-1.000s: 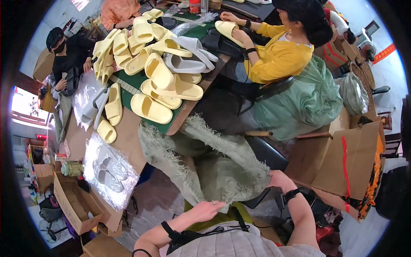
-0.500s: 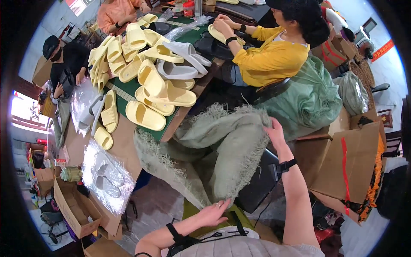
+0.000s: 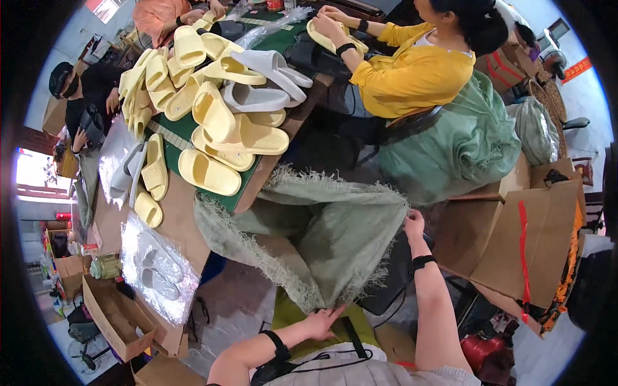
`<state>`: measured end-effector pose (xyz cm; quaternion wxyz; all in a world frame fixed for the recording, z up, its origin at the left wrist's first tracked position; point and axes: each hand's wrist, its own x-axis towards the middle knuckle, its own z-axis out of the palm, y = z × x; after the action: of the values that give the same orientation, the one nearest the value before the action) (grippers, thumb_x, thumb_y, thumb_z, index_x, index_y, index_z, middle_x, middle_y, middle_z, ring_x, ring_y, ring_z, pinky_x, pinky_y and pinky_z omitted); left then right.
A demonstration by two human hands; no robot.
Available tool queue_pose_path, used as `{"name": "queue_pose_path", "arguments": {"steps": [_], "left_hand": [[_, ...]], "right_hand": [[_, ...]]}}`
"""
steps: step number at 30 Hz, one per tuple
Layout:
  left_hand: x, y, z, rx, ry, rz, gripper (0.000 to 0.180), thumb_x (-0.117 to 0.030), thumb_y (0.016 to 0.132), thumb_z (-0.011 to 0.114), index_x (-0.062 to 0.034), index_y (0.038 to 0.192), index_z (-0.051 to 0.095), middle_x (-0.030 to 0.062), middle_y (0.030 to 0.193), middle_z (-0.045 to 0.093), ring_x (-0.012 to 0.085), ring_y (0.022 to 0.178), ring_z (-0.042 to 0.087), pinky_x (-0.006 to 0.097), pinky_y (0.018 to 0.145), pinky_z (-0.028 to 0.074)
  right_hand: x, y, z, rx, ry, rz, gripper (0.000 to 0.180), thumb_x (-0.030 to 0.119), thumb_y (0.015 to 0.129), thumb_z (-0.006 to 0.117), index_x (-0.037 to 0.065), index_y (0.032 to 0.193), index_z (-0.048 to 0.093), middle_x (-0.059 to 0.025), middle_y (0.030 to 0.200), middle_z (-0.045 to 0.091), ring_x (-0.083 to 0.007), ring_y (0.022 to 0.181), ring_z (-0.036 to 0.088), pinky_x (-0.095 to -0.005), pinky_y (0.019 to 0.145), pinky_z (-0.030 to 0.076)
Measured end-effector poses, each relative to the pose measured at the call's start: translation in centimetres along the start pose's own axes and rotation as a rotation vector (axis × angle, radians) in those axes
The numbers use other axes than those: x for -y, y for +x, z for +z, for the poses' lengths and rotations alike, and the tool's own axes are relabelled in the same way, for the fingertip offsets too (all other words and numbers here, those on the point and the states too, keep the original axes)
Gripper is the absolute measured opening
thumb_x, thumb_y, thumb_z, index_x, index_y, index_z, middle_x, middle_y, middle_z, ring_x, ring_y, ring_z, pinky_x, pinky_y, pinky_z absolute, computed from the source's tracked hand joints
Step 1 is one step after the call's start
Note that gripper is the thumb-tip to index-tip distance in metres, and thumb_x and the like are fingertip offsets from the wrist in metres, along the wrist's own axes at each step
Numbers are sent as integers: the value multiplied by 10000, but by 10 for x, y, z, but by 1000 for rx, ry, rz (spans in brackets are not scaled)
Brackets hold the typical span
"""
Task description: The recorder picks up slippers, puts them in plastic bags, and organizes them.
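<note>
A grey-green woven sack (image 3: 351, 231) with frayed edges hangs in front of me, its mouth spread so that the inside shows. My right hand (image 3: 415, 225) is closed on the sack's rim at its right corner. Nearer my body, my left hand (image 3: 324, 323) pinches the near edge of the sack; its fingertips are partly hidden. The far edge of the sack lies against the table's corner, just below a heap of pale yellow slippers (image 3: 209, 172).
Grey slippers (image 3: 257, 98) lie among the yellow ones on the table (image 3: 174, 212). A plastic-wrapped grey pair (image 3: 161, 273) rests nearer. One person in yellow (image 3: 412, 77) handles a slipper; others sit beyond. A green bulging sack (image 3: 457, 148) and cardboard boxes (image 3: 518, 244) stand right.
The sack's mouth has spread wider, its folded right part now pulled out taut. My right hand has moved slightly down and outward with the rim; my left hand stays near the same spot.
</note>
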<state>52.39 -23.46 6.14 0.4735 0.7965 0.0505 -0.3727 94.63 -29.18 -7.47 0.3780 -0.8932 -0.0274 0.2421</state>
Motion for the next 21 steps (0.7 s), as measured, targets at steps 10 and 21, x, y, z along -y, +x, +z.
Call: {"name": "queue_pose_path", "arguments": {"steps": [10, 21], "left_hand": [[98, -7, 7, -91, -49, 52, 398, -283, 822, 623, -150, 1197, 626, 96, 1271, 564, 279, 1121, 545, 408, 909, 446], [148, -27, -12, -882, -1073, -425, 221, -127, 906, 562, -36, 1097, 627, 24, 915, 649, 83, 821, 573, 241, 710, 472]], "right_hand": [[-12, -137, 10, -46, 200, -217, 369, 95, 792, 704, 22, 1118, 548, -35, 936, 535, -106, 767, 495, -249, 704, 443], [31, -254, 7, 1074, -99, 574, 547, 585, 864, 573, 45, 935, 623, -24, 740, 624, -101, 640, 581, -236, 542, 446]]}}
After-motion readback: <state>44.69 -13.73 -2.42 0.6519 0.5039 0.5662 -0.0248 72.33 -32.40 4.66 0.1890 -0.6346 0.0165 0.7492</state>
